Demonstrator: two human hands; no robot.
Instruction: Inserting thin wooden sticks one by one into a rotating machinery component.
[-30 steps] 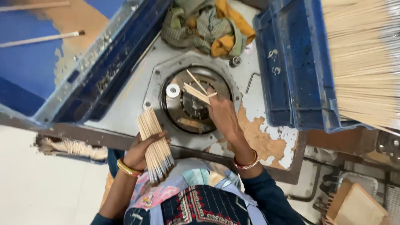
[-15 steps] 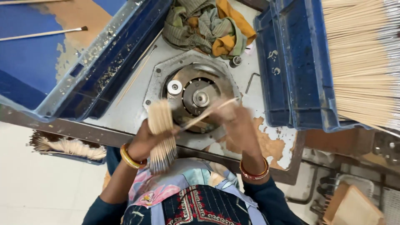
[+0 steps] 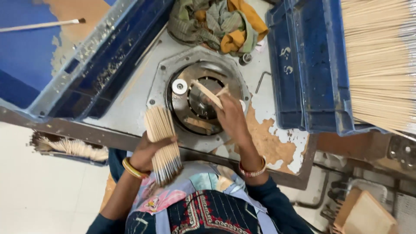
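My left hand point(image 3: 147, 151) grips a thick bundle of thin bamboo sticks point(image 3: 162, 143), held upright just in front of the grey machine plate point(image 3: 130, 95). My right hand point(image 3: 232, 119) holds a few sticks point(image 3: 208, 93) over the round metal rotor point(image 3: 199, 102) set in that plate; their tips point up-left across the rotor's centre. A small white roller point(image 3: 179, 86) sits at the rotor's upper left.
A blue crate point(image 3: 312, 69) at the right holds a large stack of pale sticks point(image 3: 381, 60). Crumpled rags point(image 3: 216, 24) lie behind the rotor. A blue trough point(image 3: 108, 60) runs diagonally at the left, and a small tray of sticks point(image 3: 73, 147) sits below it.
My right hand drew back with a stick half a second ago and has returned over the rotor with sticks. The left hand's bundle rose a little towards the plate.
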